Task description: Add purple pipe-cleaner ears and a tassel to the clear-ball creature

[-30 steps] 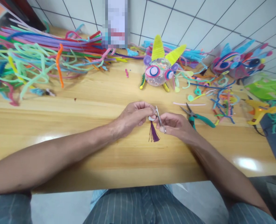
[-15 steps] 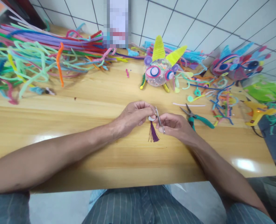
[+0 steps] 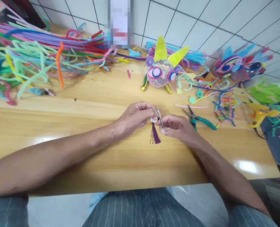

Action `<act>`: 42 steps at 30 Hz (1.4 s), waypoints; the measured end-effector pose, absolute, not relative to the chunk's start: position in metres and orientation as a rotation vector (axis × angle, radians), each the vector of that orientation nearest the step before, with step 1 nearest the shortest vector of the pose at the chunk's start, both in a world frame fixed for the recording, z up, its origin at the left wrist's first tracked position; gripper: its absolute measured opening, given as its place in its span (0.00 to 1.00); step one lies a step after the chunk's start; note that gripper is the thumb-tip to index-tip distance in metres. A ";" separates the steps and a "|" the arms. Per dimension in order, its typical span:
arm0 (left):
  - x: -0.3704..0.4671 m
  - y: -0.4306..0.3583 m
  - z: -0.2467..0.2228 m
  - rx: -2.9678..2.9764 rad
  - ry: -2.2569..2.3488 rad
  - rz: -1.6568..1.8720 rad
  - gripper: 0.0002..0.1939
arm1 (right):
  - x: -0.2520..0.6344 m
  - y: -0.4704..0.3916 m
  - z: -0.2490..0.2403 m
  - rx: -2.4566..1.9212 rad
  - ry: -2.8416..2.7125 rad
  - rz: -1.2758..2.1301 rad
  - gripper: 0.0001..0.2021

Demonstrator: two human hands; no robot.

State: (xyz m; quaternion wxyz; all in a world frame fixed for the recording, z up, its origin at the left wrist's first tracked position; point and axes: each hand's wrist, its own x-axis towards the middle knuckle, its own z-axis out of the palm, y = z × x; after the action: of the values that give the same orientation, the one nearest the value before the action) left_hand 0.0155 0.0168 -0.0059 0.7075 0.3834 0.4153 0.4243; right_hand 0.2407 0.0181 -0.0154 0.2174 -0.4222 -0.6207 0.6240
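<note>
My left hand [image 3: 140, 116] pinches the top of a purple tassel [image 3: 156, 135], whose threads hang down over the wooden table [image 3: 102, 157]. A small white piece [image 3: 153, 120] shows at the tassel's head, just under my left fingertips. In my right hand [image 3: 175, 126] is a pair of small metal scissors [image 3: 162, 122], gripped at the handle end. Their blades point up and away, right beside my left fingertips and the tassel's head. The closed fingers hide part of the tassel's top and of the scissor handles.
Green-handled pliers [image 3: 198, 119] lie just right of my right hand. A clear ball figure with yellow ears [image 3: 160, 74] stands beyond. Pipe cleaners [image 3: 35, 63] pile up at the left. A yellow glue gun [image 3: 259, 113] rests near the right edge.
Both hands keep nearly the same pose, with the tassel and scissors still held together. The view has shifted very slightly.
</note>
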 end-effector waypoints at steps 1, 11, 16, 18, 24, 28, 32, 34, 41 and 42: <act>0.015 0.017 -0.006 0.859 0.922 0.937 0.03 | 0.241 0.018 -0.015 -1.166 -1.715 1.735 0.16; 0.010 0.023 -0.007 0.941 0.980 0.844 0.05 | 0.245 0.022 -0.009 -1.172 -1.779 1.761 0.18; 0.009 0.024 -0.009 0.969 0.996 0.833 0.06 | 0.247 0.024 -0.007 -1.191 -1.827 1.727 0.19; 0.009 0.025 -0.009 0.958 0.993 0.839 0.05 | 0.248 0.025 -0.007 -1.205 -1.843 1.713 0.19; 0.011 0.026 -0.001 0.859 1.013 0.865 0.03 | 0.249 0.028 -0.002 -1.275 -1.858 1.603 0.19; 0.010 0.025 0.000 0.814 1.012 0.877 0.04 | 0.252 0.031 -0.002 -1.420 -1.900 1.240 0.13; 0.009 0.026 -0.004 0.817 0.972 0.879 0.05 | 0.254 0.036 -0.011 -1.503 -2.063 0.717 0.06; 0.009 0.026 -0.006 0.813 0.955 0.884 0.06 | 0.255 0.039 -0.016 -1.492 -2.153 0.506 0.04; 0.009 0.025 -0.008 0.767 0.931 0.861 0.08 | 0.250 0.041 -0.023 -1.577 -2.184 0.507 0.10; 0.009 0.025 -0.008 0.768 0.934 0.864 0.08 | 0.250 0.041 -0.023 -1.593 -2.155 0.546 0.11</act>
State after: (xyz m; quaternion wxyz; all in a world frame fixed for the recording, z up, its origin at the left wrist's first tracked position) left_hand 0.0085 0.0249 -0.0081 0.7364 0.3498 0.4250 0.3934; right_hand 0.2498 0.0410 -0.0227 0.2017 -0.5705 -0.7718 0.1955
